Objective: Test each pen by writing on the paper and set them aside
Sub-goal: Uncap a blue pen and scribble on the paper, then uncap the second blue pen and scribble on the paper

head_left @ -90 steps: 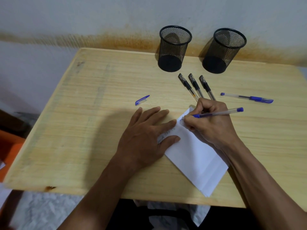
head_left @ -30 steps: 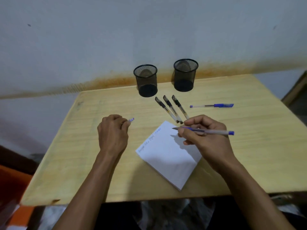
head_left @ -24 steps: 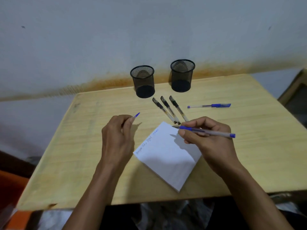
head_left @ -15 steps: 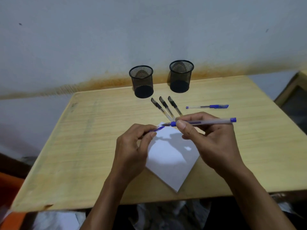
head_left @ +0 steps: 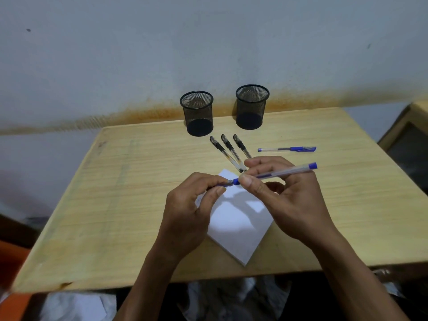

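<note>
My right hand (head_left: 287, 200) holds a blue pen (head_left: 280, 173) by its front part, above the white paper (head_left: 236, 218) that lies on the wooden table (head_left: 115, 205). My left hand (head_left: 192, 205) pinches the blue pen cap (head_left: 221, 185) and holds it against the pen's tip. Three black pens (head_left: 229, 149) lie side by side beyond the paper, their near ends hidden behind my right hand. Another capped blue pen (head_left: 287, 149) lies to their right.
Two black mesh pen cups, one (head_left: 197, 113) on the left and one (head_left: 252, 107) on the right, stand at the table's far edge against the wall. A second piece of wooden furniture (head_left: 410, 126) is at the right edge.
My right hand stopped writing and lifted the blue pen off the paper. My left hand picked the cap up from the table and brought it to the pen's tip.
</note>
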Motion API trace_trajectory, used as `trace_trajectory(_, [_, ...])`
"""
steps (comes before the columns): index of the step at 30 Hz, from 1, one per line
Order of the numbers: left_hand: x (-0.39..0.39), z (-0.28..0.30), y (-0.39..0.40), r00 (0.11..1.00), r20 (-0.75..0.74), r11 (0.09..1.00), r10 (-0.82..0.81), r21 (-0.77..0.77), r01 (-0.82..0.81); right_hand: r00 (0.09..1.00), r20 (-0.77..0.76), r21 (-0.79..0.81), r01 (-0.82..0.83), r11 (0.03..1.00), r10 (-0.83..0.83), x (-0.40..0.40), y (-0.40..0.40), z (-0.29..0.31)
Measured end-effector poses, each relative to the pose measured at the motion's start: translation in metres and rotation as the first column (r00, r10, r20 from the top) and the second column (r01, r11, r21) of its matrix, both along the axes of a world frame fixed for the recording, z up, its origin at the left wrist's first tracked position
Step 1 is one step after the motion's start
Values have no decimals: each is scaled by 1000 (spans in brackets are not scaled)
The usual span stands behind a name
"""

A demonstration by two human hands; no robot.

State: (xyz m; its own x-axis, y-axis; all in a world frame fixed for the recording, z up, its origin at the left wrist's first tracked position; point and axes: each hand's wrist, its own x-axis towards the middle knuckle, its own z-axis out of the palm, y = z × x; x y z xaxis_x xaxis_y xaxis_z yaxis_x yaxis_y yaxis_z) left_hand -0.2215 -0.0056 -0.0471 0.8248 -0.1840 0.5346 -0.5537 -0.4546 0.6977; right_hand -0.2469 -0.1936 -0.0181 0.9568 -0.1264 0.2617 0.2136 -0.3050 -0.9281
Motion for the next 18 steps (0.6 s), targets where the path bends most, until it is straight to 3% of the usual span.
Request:
trace_trajectory(5, [-5,3,-6,1000,12,999,-15,-28,15,1000,-2,113,-4,994,4,-3,5,0])
trace_trajectory(11, [-1,5,-5,998,54,999,-38,-18,39,1000,31,110,-3,994,-1,-4,11,-6])
trace_trajectory(14, [4,14,0,993,-42,994,-110,11,110,998,7,212,-55,976,55,-4,2,-2])
trace_trajectory(16, [8,20,2,978,-157,990,-138,21,143,1000,17,306,-7,952,2,-6,-11,4])
trace_trajectory(18, [12,24,5,951,-272,988,-148,0,153,998,53,241,27,970,-42,-7,-27,9])
